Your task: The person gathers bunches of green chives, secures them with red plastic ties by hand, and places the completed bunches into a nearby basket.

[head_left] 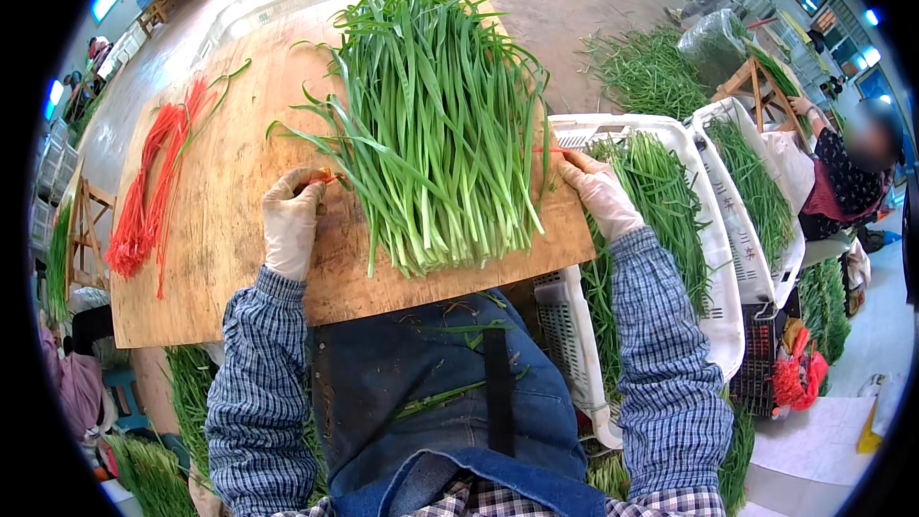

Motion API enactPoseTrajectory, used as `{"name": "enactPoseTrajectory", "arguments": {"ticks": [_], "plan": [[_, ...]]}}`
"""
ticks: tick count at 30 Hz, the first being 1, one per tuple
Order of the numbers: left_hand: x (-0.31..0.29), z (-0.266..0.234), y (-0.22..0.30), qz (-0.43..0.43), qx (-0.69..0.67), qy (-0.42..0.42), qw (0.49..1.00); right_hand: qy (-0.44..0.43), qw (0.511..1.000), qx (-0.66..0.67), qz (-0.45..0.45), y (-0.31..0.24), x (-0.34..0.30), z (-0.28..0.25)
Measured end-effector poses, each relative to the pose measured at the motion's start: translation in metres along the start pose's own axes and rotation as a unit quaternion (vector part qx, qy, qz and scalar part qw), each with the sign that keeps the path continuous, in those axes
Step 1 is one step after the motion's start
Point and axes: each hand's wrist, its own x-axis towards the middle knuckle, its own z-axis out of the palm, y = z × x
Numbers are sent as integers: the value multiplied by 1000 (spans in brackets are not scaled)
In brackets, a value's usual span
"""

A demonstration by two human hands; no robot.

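Note:
A thick pile of long green chive stalks [436, 124] lies on a wooden board [230, 191], cut ends toward me. My left hand [290, 220], in a pale glove, pinches one end of a thin red tie [324, 176] at the left side of the pile. My right hand [598, 193], also gloved, grips the other end of the red tie at the pile's right side. The tie runs under or behind the stalks and is mostly hidden.
A bundle of red ties [148, 191] lies on the board's left part. White crates [704, 230] full of green stalks stand to my right. Another person [847, 182] sits at the far right. More greens lie on the floor [646, 72].

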Motion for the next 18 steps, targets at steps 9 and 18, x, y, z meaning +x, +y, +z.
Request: {"name": "enactPoseTrajectory", "arguments": {"ticks": [9,18], "plan": [[-6,-3,11,-11,6,-19,1000,134,980,114,-94,1,8,14],[-9,-11,10,-42,-2,-19,999,118,919,-362,-101,-49,-69,54]]}}
